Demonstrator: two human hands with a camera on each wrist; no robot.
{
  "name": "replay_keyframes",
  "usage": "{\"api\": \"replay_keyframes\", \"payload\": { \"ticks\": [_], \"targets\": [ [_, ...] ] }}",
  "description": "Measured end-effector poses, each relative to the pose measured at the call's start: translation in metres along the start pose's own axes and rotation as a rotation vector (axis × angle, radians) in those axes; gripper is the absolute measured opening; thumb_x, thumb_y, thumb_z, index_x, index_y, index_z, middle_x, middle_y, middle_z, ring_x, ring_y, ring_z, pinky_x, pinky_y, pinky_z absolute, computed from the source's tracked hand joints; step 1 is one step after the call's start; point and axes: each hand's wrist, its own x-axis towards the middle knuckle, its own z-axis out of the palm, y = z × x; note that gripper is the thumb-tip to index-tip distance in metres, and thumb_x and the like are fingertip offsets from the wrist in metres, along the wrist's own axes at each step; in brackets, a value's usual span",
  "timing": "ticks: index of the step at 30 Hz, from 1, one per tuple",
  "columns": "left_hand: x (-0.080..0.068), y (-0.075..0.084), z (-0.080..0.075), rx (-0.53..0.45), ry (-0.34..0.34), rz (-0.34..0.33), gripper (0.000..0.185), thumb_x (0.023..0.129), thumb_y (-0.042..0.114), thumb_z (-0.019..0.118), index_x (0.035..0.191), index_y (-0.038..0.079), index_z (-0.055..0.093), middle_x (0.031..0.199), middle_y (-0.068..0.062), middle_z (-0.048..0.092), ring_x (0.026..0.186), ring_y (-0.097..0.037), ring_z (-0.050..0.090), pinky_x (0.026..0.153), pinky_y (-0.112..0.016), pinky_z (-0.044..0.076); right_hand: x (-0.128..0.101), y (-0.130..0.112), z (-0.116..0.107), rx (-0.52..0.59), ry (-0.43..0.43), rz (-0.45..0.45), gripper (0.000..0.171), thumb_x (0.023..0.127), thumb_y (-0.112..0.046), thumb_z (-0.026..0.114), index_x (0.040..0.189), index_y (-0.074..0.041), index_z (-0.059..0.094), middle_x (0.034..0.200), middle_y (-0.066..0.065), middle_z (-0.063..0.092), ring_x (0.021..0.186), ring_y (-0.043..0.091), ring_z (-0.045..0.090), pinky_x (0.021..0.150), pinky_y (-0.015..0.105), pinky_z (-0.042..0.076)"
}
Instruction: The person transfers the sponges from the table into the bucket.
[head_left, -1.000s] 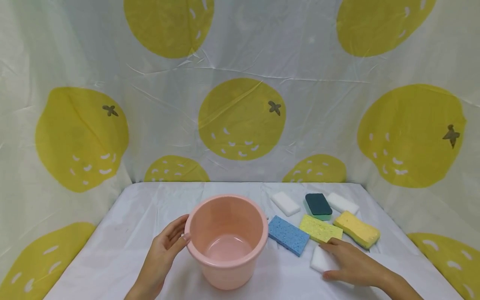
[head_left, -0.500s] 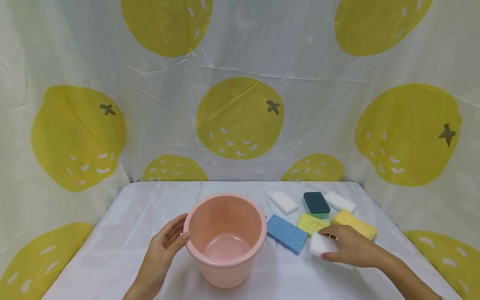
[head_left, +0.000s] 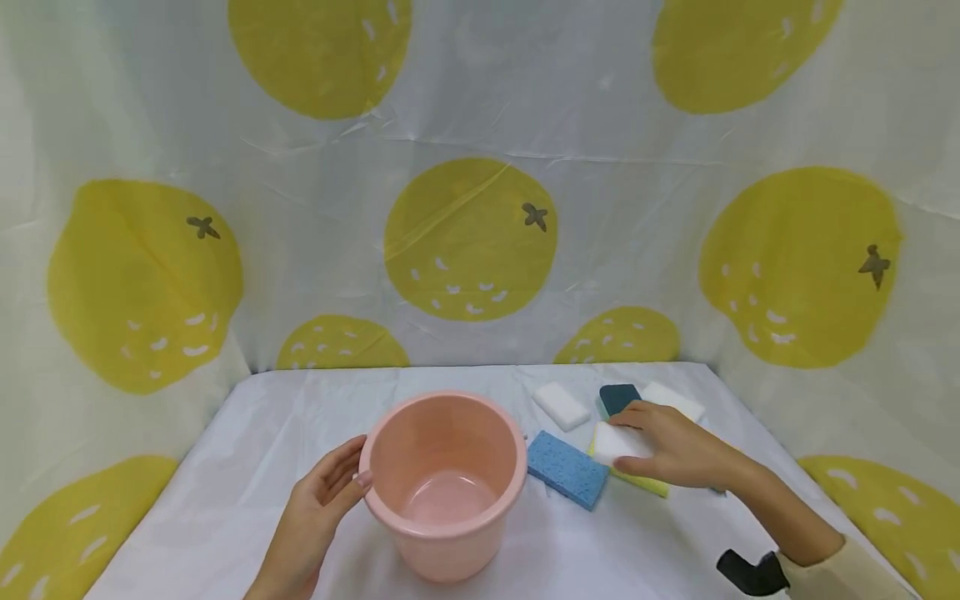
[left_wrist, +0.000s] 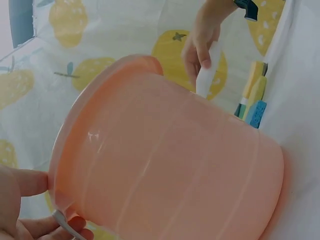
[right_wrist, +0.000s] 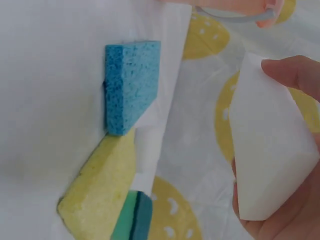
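Observation:
A pink plastic bucket [head_left: 450, 546] stands upright on the white-covered table. My left hand [head_left: 303, 512] grips its rim from the left, thumb at the rim and fingers outside; a grey handle end [left_wrist: 67, 225] shows by those fingers. To the right, my right hand [head_left: 671, 446] holds a white sponge block [right_wrist: 270, 145] in the air, pinched between thumb and fingers. Under it in the head view lies a yellow-green sponge [head_left: 647, 485], partly covered. A blue sponge [head_left: 567, 469] lies between the bucket and that hand. The bucket's inside shows no sponge.
Behind the right hand lie a green sponge with a dark scouring top [head_left: 618, 397] and a white block [head_left: 675, 400]. Another white block [head_left: 561, 405] lies farther left. The thicker yellow sponge is mostly hidden by the hand. A lemon-print curtain [head_left: 315, 250] surrounds the table.
My right hand has lifted the white sponge block off the table and carried it up and slightly left, over the yellow-green sponge. The left hand keeps its grip on the bucket.

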Motion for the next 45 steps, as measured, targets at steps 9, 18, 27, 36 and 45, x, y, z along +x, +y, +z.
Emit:
{"api": "replay_keyframes", "payload": {
  "ticks": [9, 18, 27, 36, 45],
  "targets": [
    [-0.002, -0.001, 0.004, -0.039, 0.016, 0.046, 0.052, 0.102, 0.013, 0.068, 0.149, 0.003, 0.051, 0.149, -0.016, 0.052, 0.133, -0.011, 0.052, 0.102, -0.015, 0.041, 0.033, -0.018, -0.015, 0.023, 0.004, -0.015, 0.055, 0.091, -0.046, 0.077, 0.127, -0.004, 0.072, 0.113, -0.004, 0.063, 0.099, 0.015, 0.06, 0.081, 0.04, 0.054],
    [-0.001, -0.011, 0.0, -0.054, 0.008, 0.123, 0.048, 0.104, 0.009, 0.064, 0.149, 0.001, 0.05, 0.147, -0.02, 0.052, 0.132, -0.013, 0.054, 0.101, -0.019, 0.044, 0.073, -0.046, -0.027, 0.097, 0.022, -0.069, 0.059, 0.088, -0.047, 0.08, 0.132, -0.007, 0.07, 0.12, 0.001, 0.063, 0.106, 0.021, 0.058, 0.081, 0.042, 0.051],
    [0.0, -0.013, -0.001, -0.05, -0.013, 0.153, 0.047, 0.105, 0.009, 0.061, 0.15, 0.002, 0.049, 0.147, -0.02, 0.052, 0.132, -0.015, 0.055, 0.1, -0.021, 0.046, 0.11, -0.07, -0.032, 0.132, -0.047, -0.145, 0.062, 0.09, -0.054, 0.076, 0.137, -0.013, 0.067, 0.126, -0.002, 0.062, 0.108, 0.017, 0.059, 0.084, 0.041, 0.052],
    [-0.001, -0.014, 0.0, -0.039, -0.003, 0.168, 0.047, 0.106, 0.007, 0.059, 0.151, 0.002, 0.048, 0.148, -0.02, 0.052, 0.133, -0.013, 0.054, 0.102, -0.019, 0.044, 0.141, -0.095, -0.026, 0.12, -0.134, -0.24, 0.061, 0.091, -0.051, 0.076, 0.138, -0.012, 0.066, 0.124, -0.003, 0.062, 0.109, 0.014, 0.058, 0.088, 0.038, 0.052],
    [-0.001, -0.015, 0.001, -0.042, -0.007, 0.156, 0.046, 0.106, 0.01, 0.059, 0.151, 0.005, 0.049, 0.147, -0.019, 0.053, 0.131, -0.014, 0.055, 0.1, -0.02, 0.046, 0.163, -0.116, -0.016, 0.112, -0.194, -0.309, 0.058, 0.092, -0.046, 0.077, 0.138, -0.011, 0.066, 0.125, -0.001, 0.062, 0.112, 0.013, 0.057, 0.093, 0.035, 0.05]
  ]
}}
